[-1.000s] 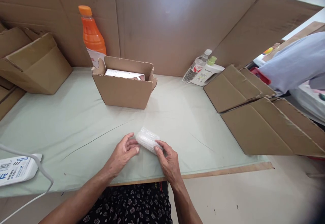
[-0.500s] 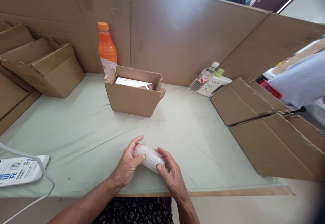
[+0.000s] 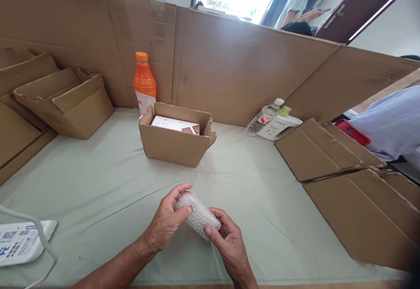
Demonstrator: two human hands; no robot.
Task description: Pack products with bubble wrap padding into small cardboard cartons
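A small roll-shaped bundle of clear bubble wrap [image 3: 197, 216] is held between my two hands, above the near part of the green-covered table [image 3: 138, 206]. My left hand [image 3: 170, 214] grips its upper left end, thumb on top and fingers behind. At the lower right end, my right hand [image 3: 226, 236] pinches it between thumb and fingers. What the wrap encloses, if anything, cannot be made out. Beyond the hands stands an open cardboard box [image 3: 173, 144] with a white carton [image 3: 175, 124] inside.
An orange bottle [image 3: 144, 81] stands behind the box. A clear water bottle [image 3: 264, 117] and a white jug [image 3: 278, 125] lean at the back right. Cardboard boxes [image 3: 75, 105] line the left, more boxes [image 3: 364, 210] the right. A white package [image 3: 24, 241] and a cable [image 3: 42, 236] lie near left.
The view has tilted up, so everything sits lower in the picture. Both hands still hold the bubble wrap, which is turned slightly more upright, with more of its right end showing.
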